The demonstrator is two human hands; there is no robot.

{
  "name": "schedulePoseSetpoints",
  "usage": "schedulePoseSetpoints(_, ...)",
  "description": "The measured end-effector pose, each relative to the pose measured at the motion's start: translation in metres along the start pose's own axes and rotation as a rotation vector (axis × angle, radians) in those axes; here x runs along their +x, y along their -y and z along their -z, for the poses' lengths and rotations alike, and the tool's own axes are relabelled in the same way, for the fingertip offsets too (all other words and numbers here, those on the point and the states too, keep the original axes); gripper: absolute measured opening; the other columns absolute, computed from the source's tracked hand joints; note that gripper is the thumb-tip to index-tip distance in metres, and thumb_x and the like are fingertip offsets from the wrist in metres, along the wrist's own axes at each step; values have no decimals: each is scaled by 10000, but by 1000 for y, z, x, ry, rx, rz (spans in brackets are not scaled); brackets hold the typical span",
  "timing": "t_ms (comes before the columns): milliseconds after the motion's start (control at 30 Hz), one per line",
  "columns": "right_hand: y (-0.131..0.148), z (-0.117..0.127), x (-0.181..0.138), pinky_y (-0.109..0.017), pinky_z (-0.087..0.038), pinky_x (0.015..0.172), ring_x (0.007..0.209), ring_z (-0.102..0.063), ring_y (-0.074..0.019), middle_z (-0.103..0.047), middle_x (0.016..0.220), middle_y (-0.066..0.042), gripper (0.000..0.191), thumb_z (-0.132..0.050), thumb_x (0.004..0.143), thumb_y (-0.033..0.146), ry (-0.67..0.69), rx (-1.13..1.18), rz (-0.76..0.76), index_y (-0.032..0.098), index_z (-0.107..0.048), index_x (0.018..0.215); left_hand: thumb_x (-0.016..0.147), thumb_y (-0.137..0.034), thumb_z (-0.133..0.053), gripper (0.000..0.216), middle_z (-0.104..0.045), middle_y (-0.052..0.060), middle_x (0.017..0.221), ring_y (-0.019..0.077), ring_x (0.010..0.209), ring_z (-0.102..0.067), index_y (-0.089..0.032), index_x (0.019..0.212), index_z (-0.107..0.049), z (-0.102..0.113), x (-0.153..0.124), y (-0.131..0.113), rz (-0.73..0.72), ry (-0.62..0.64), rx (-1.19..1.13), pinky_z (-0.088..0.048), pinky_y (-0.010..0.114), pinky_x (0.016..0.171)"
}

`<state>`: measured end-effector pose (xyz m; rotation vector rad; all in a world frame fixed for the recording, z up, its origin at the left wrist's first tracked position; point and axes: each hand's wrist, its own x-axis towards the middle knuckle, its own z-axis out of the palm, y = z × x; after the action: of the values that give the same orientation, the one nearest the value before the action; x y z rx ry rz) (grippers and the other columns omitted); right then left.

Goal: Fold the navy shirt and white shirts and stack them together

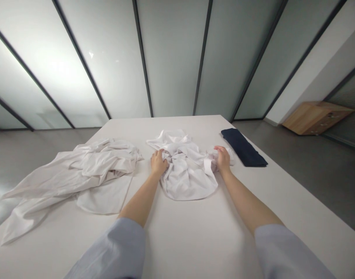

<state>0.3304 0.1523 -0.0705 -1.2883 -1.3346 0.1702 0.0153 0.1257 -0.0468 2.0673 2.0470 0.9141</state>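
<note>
White garment (pixel 186 170) crumpled on table (pixel 195 240) | left hand (pixel 158 162) fingers curled, gripping its edge | right hand (pixel 223 159) fingers clenched on fabric

plain white shirt (pixel 186 170), folded navy cloth (pixel 243 148)

A table (pixel 195 240) runs forward from the viewer to a glass wall (pixel 171 58) behind it. At the table's middle lies a crumpled shirt (pixel 186 170). The left hand (pixel 158 162) rests on the shirt's left edge, the right hand (pixel 223 158) on its right edge. Left of the shirt lies a heap of cloth (pixel 78 174), reaching the table's left edge. Right of the shirt, just beyond the right hand, lies a folded cloth (pixel 243 148). A cabinet (pixel 317 116) stands on the floor far right, well apart from the table.
</note>
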Motion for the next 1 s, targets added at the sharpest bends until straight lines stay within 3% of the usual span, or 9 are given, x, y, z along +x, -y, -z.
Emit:
schedulePoseSetpoints(100, 9, 1, -4, -448, -444, 938, 988, -588, -269, -656, 984, -101, 287, -464, 849, 397, 2, -154, 174, 201, -626, 984, 721, -78, -513, 565, -607, 95, 1200, 265, 1152, -518, -206, 1270, -542, -2, -4, -5, -190, 2, -18, -411, 395, 1004)
schedulePoseSetpoints(233, 25, -15, -17, -449, -405, 1007, 1163, -534, -289, -608, 1223, -138, 420, -547, 824, 361, 369, -260, 400, 194, -578, 1208, 678, -41, -499, 577, -639, 69, 1163, 247, 1139, -527, -217, 1220, -594, -7, -12, -18, -471, 177, -76, -413, 393, 1022)
schedulePoseSetpoints(367, 39, -31, -30, -423, -395, 999, 1272, -466, -290, -497, 1409, -142, 622, -610, 809, 352, 724, -384, 450, 199, -451, 1391, 666, -26, -478, 580, -659, 51, 1171, 217, 1116, -571, -222, 1196, -608, -12, -20, -29, -630, 361, -153, -430, 376, 1024)
schedulePoseSetpoints(433, 44, -32, -32, -399, -403, 960, 1195, -521, -279, -563, 1333, -133, 554, -596, 829, 321, 815, -457, 424, 204, -494, 1361, 671, -33, -488, 593, -650, 52, 1202, 216, 1138, -572, -224, 1224, -585, -13, -24, -32, -642, 384, -182, -432, 376, 1031)
schedulePoseSetpoints(533, 51, -30, -28, -336, -410, 859, 1000, -598, -247, -673, 1052, -118, 263, -529, 873, 276, 869, -546, 373, 176, -663, 1076, 693, -73, -538, 645, -614, 85, 1257, 234, 1187, -550, -202, 1324, -495, -15, -25, -31, -577, 342, -205, -429, 386, 1043)
schedulePoseSetpoints(633, 52, -29, -24, -293, -391, 752, 847, -614, -219, -683, 850, -92, 228, -457, 910, 275, 834, -542, 290, 183, -647, 825, 735, -174, -609, 708, -557, 145, 1315, 271, 1238, -515, -148, 1405, -385, -15, -23, -25, -445, 267, -212, -422, 416, 1049)
schedulePoseSetpoints(767, 45, -27, -22, -275, -352, 644, 700, -583, -198, -657, 715, -47, 246, -424, 904, 332, 654, -382, 96, 222, -557, 730, 781, -420, -661, 706, -545, 161, 1338, 294, 1247, -509, -140, 1379, -413, -15, -16, -17, -312, 256, -272, -411, 438, 1051)
schedulePoseSetpoints(867, 34, -24, -17, -276, -361, 616, 660, -553, -197, -611, 642, -18, 260, -399, 870, 376, 431, -182, -72, 238, -495, 671, 875, -507, -531, 582, -584, 136, 1307, 252, 1200, -552, -157, 1337, -470, -16, -12, -15, -262, 295, -325, -421, 398, 1038)
schedulePoseSetpoints(1000, 9, -16, -7, -276, -405, 624, 684, -552, -191, -609, 675, -10, 246, -351, 844, 393, 127, 38, -286, 242, -478, 697, 994, -434, -246, 466, -647, 90, 1225, 204, 1185, -559, -193, 1177, -600, -16, -10, -14, -251, 307, -235, -400, 371, 1050)
